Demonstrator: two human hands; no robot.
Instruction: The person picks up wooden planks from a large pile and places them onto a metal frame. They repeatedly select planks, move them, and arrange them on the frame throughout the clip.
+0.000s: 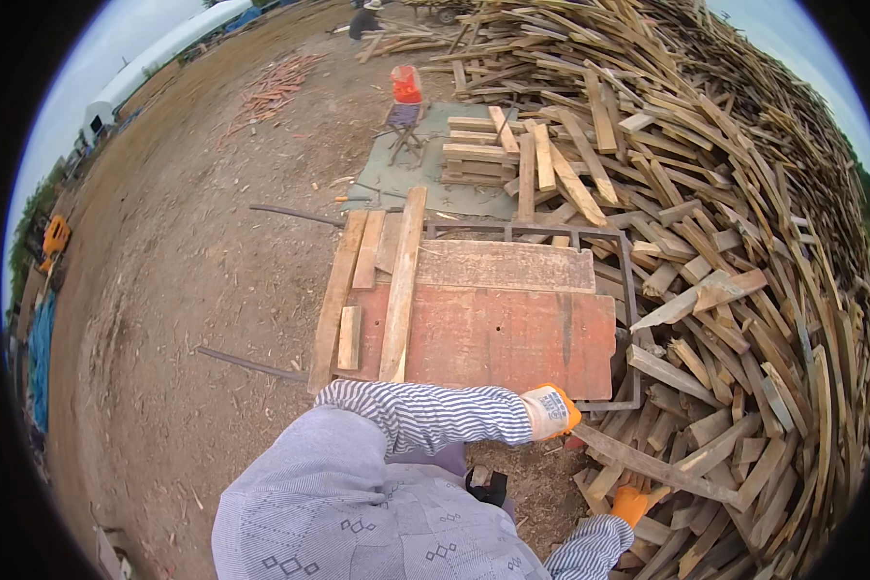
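My left hand [553,412], in a white and orange work glove, has its fingers curled at the near end of a long narrow wooden board [656,464]. That board slants down to the right over the heap of scrap lumber [754,391]. Lower down, my right hand [629,502], in an orange glove, reaches into the edge of the heap. Its thumb is spread and its fingertips lie among short wood pieces, partly hidden. Beside my left forearm is a worn reddish plywood panel [507,341] on a metal frame [632,290], with a long plank [404,290] lying across it.
Cart-like bars [250,364] stick out left of the frame. Beyond it, a folding stool [404,119] bearing a red bucket [406,85] stands on a green sheet [442,119], near stacked planks [478,163]. Another person [365,22] is far off. Bare dirt [188,290] lies left.
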